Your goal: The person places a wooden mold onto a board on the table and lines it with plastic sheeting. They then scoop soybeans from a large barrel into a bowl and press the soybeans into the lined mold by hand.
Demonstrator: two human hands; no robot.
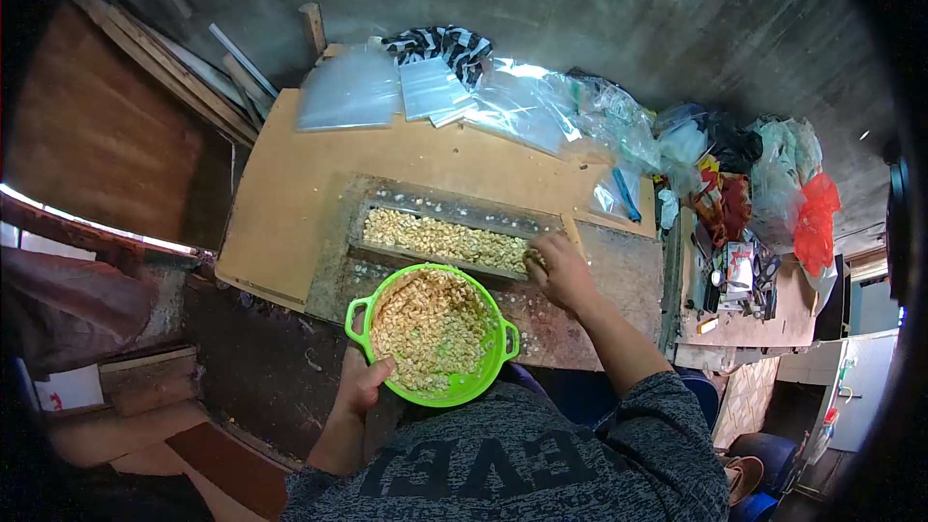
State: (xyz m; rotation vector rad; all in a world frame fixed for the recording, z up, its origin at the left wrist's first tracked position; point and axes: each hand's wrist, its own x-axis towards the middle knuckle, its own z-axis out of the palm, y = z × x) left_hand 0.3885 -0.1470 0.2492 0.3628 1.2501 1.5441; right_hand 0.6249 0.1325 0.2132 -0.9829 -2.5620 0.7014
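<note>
My left hand (pixel 363 382) grips the bright green two-handled basin (pixel 509 340) by its left rim, thumb on top. Inside lie pale split beans (pixel 425 329) that look like soybeans, thinner toward the bottom where green shows through. Just beyond the basin, a long narrow rectangular mould (pixel 387 253) on the table holds an even layer of the same beans (pixel 440 240). At the mould's right end, my right hand (pixel 561 273) reaches down with curled fingers touching the beans there. Its fingertips are hidden, so whether they hold any beans is unclear.
A flat wooden strip (pixel 572 232) lies beside my right hand. Clear plastic sheets (pixel 348 89) and bags (pixel 609 111) line the back of the wooden table (pixel 280 193). A blue pen-like tool (pixel 626 195) rests at right, near a cluttered side table (pixel 773 314) and hanging bags (pixel 817 222).
</note>
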